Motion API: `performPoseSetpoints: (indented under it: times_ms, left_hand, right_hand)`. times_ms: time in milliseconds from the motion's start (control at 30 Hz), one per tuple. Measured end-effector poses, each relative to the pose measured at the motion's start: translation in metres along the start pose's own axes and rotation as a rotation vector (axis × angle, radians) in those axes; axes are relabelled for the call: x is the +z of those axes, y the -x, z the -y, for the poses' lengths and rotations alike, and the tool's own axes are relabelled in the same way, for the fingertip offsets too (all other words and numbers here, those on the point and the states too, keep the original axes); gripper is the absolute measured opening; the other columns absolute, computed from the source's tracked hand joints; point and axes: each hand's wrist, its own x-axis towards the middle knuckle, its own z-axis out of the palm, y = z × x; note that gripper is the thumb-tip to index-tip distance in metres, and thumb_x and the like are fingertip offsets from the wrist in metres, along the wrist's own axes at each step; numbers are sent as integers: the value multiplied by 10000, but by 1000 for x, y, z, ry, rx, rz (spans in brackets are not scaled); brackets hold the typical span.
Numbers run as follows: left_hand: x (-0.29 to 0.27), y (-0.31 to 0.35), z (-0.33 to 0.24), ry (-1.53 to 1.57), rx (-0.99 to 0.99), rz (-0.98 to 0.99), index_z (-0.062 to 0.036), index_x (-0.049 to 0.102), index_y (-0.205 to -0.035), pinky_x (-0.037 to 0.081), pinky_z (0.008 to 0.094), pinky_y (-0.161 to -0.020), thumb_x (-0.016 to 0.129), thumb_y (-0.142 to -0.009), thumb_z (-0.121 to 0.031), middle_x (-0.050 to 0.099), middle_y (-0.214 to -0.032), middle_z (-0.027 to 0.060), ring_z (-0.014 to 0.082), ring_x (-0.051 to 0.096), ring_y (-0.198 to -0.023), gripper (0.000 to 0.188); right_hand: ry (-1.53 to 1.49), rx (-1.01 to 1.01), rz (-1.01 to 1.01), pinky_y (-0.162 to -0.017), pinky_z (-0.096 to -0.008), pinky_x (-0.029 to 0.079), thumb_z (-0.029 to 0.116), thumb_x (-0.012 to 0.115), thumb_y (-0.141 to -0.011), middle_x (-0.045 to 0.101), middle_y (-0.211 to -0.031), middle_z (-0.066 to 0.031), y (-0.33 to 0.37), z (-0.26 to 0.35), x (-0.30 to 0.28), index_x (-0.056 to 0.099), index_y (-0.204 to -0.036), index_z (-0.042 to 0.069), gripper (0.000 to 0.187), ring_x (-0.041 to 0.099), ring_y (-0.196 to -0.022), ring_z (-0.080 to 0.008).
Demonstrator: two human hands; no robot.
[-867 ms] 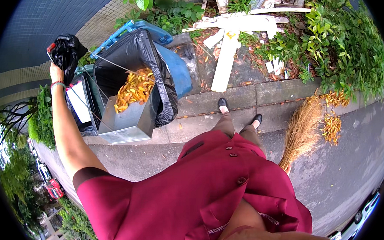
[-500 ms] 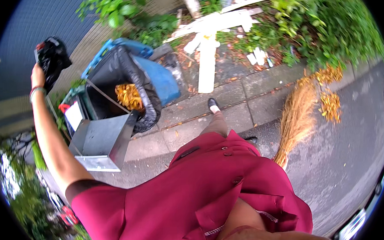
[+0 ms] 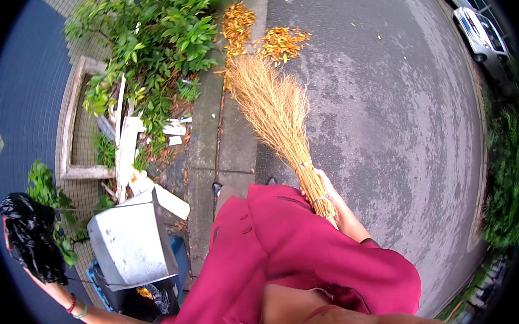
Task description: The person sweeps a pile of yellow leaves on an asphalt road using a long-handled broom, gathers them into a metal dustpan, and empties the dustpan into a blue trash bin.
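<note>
Out to the left, my left hand (image 3: 47,286) is raised and closed, its fingers partly hidden by a crumpled black plastic bag (image 3: 35,241). It grips the long, thin handle of a metal dustpan (image 3: 132,245), whose box-shaped pan hangs over a blue wheeled bin (image 3: 180,254). Inside the bin's black liner (image 3: 168,300) some yellow leaves (image 3: 143,292) show. My right hand (image 3: 330,192) is wrapped round the bound end of a straw broom (image 3: 277,111). The broom's bristles fan out forward, touching or close to piles of yellow-brown leaves (image 3: 282,44) by the kerb.
Leafy bushes (image 3: 159,35) grow along the kerb (image 3: 204,138). White boards (image 3: 127,148) and scraps lie beside them, near a bare rectangular frame (image 3: 65,143) by the tiled wall. Parked cars (image 3: 480,36) stand across the grey road (image 3: 387,137).
My view has turned right toward the road and the leaf piles. The dustpan has lifted and tipped over the bin. The broom, still in my right hand, now points ahead.
</note>
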Motion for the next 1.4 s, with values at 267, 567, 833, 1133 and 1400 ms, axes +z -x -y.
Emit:
performPoseSetpoints:
  times_ms: [267, 567, 833, 1133, 1400]
  left_hand:
    - [344, 45, -111, 727, -234, 167, 6, 294, -1269, 401, 325, -867, 485, -826, -139, 420, -1202, 127, 223, 469, -1010, 504]
    - [676, 91, -254, 823, -355, 655, 28, 271, -1270, 383, 326, -868, 581, -742, -59, 477, -1115, 153, 256, 491, -969, 619]
    - [796, 139, -270, 578, -289, 909, 18, 295, -1264, 240, 294, -982, 370, -722, 111, 419, -1218, 146, 244, 385, -1139, 555]
    - [872, 131, -315, 745, -723, 848, -27, 401, -1111, 330, 252, -875, 345, -661, 183, 500, -1007, 80, 179, 468, -953, 500]
    - [911, 142, -309, 594, -996, 767, -19, 407, -1059, 354, 246, -839, 349, -639, 189, 515, -971, 90, 184, 483, -917, 471]
  right_hand:
    - [-219, -201, -30, -516, -352, 511, 506, 402, -777, 580, -769, -167, -3, 93, -55, 484, -1050, 22, 561, 606, -673, -257]
    - [-389, -328, -275, -461, -336, 498, 517, 394, -766, 566, -758, -141, -112, 288, -110, 493, -1001, 74, 511, 572, -580, -232]
    - [-402, 113, -79, -518, -373, 488, 522, 433, -728, 554, -760, -167, -273, 360, -87, 497, -965, 43, 538, 565, -610, -264]
    - [-273, 143, -56, -573, -369, 485, 510, 365, -777, 567, -783, -181, -205, 448, -16, 476, -1068, 14, 585, 572, -642, -272]
    - [14, 154, -229, -560, -352, 477, 548, 349, -743, 573, -759, -177, -169, 580, -3, 486, -1040, 30, 613, 575, -626, -268]
